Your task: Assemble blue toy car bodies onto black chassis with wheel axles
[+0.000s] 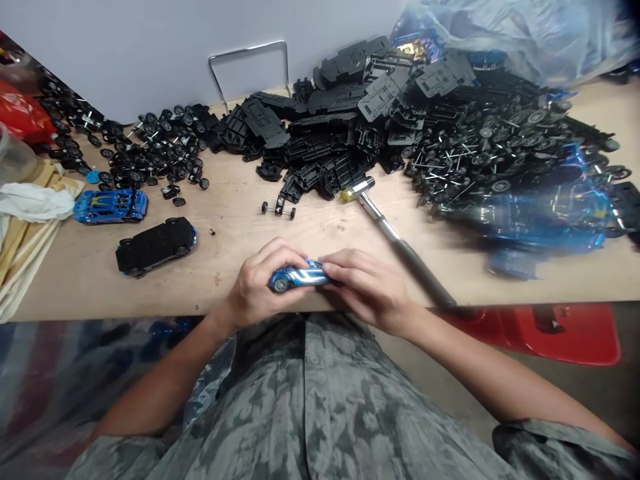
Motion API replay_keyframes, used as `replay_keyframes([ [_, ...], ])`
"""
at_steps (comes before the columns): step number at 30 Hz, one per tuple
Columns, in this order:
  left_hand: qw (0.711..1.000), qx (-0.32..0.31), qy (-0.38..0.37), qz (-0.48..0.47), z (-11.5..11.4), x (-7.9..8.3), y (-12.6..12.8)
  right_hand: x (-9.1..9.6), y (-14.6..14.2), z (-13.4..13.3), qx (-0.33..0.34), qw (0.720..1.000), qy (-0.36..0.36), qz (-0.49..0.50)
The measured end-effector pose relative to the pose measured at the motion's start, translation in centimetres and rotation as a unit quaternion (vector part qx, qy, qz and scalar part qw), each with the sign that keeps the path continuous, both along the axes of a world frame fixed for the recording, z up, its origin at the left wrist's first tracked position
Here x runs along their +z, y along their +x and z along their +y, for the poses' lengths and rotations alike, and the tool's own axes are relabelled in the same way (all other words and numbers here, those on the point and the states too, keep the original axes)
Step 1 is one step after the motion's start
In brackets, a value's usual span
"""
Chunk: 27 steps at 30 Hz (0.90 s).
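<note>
Pale wooden bench point(230, 213), its rear heaped with black plastic chassis plates point(325, 143) and small black wheel sets point(160, 150). At the front edge, a glossy blue toy car with silver stripes point(303, 275) lies between the two bare hands, its long axis running left to right, roughly parallel to that edge. Each grip is closed on the car: left hand point(256, 281) around the end showing a grey-spoked wheel point(281, 285), right hand point(374, 288) over the opposite end, neither nearer. Beside the right hand, a steel-shafted, dark-handled hammer point(407, 250) lies diagonally.
</note>
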State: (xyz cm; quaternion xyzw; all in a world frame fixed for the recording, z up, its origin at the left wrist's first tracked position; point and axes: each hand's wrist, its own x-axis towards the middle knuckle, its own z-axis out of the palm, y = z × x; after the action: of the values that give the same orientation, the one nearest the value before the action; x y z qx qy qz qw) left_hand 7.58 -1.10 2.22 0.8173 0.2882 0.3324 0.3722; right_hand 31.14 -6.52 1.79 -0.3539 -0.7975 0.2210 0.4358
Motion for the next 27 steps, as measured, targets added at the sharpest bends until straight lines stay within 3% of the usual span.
replay_keyframes([
  [4, 0.999, -0.023, 0.038, -0.007, 0.3, -0.2, 0.1, 0.3, -0.1, -0.3, -0.015, 0.999, -0.032, 0.004],
  [9, 0.998, 0.004, 0.032, -0.047, -0.2, -1.0, 0.4, 0.2, -0.6, -1.2, -0.071, 0.992, -0.098, 0.020],
  [13, 0.998, 0.019, 0.003, -0.054, -0.4, -0.9, 0.6, 0.8, -0.2, -0.9, -0.055, 0.991, -0.122, 0.029],
  [15, 0.999, 0.018, -0.009, -0.050, -0.4, -0.8, 0.5, 1.7, 0.2, -0.1, -0.033, 0.995, -0.099, 0.008],
  [18, 0.999, 0.017, -0.031, -0.035, -0.5, -0.9, 0.3, 3.8, 0.8, 1.3, 0.011, 0.993, -0.050, -0.104],
  [22, 0.998, 0.020, -0.054, -0.028, -0.7, -1.1, 0.3, 6.8, 0.5, 2.9, 0.084, 0.947, -0.046, -0.308],
  [27, 0.996, 0.024, -0.058, -0.068, -0.9, -1.3, 0.5, 7.4, -0.9, 3.8, 0.097, 0.911, -0.019, -0.401],
])
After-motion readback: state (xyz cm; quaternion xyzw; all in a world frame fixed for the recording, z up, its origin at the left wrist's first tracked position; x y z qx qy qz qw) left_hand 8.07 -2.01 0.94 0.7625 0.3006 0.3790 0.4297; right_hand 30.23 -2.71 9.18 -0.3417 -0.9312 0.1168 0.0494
